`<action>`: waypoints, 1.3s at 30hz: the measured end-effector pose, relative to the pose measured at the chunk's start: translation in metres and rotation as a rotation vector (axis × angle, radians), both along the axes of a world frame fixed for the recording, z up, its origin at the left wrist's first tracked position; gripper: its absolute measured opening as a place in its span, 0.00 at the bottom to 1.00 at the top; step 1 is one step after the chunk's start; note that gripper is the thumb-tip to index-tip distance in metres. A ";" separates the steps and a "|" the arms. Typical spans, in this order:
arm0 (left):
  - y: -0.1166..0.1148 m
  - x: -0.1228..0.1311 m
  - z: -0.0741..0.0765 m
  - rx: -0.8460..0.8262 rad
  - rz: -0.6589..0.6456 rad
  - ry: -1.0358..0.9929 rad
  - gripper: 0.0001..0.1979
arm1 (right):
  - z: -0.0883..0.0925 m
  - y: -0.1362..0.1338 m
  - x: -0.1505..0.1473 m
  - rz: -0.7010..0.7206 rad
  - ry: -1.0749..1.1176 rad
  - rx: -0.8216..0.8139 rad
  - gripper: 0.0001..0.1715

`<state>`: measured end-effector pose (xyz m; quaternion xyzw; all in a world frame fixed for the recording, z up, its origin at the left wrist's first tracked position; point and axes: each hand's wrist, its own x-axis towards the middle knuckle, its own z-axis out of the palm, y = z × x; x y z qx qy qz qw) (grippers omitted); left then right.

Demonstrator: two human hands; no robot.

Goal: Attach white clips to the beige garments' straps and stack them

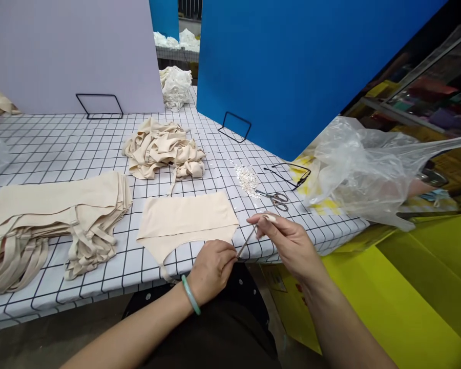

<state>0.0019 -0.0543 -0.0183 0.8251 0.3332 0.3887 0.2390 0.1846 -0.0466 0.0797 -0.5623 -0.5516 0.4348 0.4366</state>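
Note:
A flat beige garment piece (184, 220) lies on the checked table near its front edge. A thin beige strap (247, 240) is stretched between my two hands just right of it. My left hand (211, 269), with a green bangle on the wrist, is closed and pinches the strap's lower end. My right hand (286, 241) pinches the upper end between thumb and fingers. Small scissors (274, 197) lie on the table just beyond my right hand.
A stack of folded beige pieces (54, 215) lies at the left, a loose beige heap (161, 148) at the back. A pile of small white bits (247, 179), eyeglasses (290, 174) and a clear plastic bag (364, 169) are at right. Blue and white boards stand behind.

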 end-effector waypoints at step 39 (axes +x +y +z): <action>0.082 -0.047 0.012 -0.154 0.030 0.248 0.09 | -0.050 0.021 -0.072 0.038 -0.045 -0.570 0.13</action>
